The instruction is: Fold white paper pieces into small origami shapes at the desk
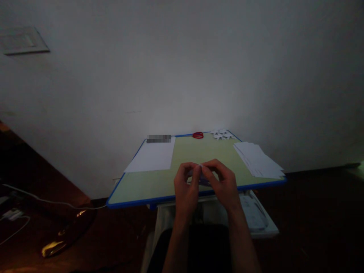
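My left hand (pixel 187 185) and my right hand (pixel 223 184) meet over the front edge of the table, thumbs and fingertips pressed together. Pinched between them is a small piece of folded paper (pixel 204 181); its pale tip shows at the fingertips and a shaded part below. Its full shape is hidden by my fingers. Lying flat to the left of my hands is a large white sheet (pixel 153 157). To the right, a fanned stack of white paper (pixel 260 161) reaches the table's edge.
Along the back of the blue-rimmed, pale green table (pixel 133 191) lie red-handled scissors (pixel 198 135) and several small folded white papers (pixel 223 134). A blurred-out dark object (pixel 158 138) rests at the back left. Beneath the tabletop, an open drawer (pixel 256 216) sticks out. A wall stands behind.
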Available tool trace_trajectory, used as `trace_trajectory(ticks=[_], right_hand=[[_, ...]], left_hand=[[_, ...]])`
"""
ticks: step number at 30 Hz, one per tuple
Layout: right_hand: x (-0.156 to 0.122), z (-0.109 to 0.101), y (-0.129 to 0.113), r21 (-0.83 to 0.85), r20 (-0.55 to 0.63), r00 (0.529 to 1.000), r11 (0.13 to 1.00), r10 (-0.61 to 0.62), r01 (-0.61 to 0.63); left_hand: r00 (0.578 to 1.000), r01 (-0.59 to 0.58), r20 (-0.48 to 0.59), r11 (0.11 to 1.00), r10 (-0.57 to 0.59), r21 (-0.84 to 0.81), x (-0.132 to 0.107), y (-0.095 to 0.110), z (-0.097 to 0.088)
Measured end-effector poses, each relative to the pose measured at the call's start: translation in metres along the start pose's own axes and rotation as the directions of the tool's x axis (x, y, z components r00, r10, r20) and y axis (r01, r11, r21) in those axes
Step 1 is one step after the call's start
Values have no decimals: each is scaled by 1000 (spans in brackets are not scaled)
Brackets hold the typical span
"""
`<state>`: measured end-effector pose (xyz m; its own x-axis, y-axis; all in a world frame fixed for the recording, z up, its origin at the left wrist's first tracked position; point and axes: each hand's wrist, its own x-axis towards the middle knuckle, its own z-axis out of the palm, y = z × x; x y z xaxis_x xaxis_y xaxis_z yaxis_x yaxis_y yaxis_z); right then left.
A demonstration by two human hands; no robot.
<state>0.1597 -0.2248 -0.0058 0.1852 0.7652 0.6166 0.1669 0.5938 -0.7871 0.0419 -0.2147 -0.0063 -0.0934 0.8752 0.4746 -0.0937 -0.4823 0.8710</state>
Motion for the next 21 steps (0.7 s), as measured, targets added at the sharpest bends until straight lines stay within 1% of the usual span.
trace_trajectory(ticks=[3, 10, 17, 21], right_hand=[[0, 0, 0, -2, 4, 1000, 1000, 8, -8], [0, -3, -1, -18, 15, 1000, 1000, 2, -2], [1, -5, 0, -50, -7, 1000, 999, -11, 11], [2, -6, -1, -101, -17, 999, 994, -43, 41]], left_hand=[[1000, -4, -3, 1000, 4, 18, 0, 2, 0], [998, -50, -30, 989, 54, 138, -2, 4, 2], [998, -60, -5, 987, 62, 150, -3, 3, 1], [998, -56, 20, 988, 54, 145, -2, 4, -2]])
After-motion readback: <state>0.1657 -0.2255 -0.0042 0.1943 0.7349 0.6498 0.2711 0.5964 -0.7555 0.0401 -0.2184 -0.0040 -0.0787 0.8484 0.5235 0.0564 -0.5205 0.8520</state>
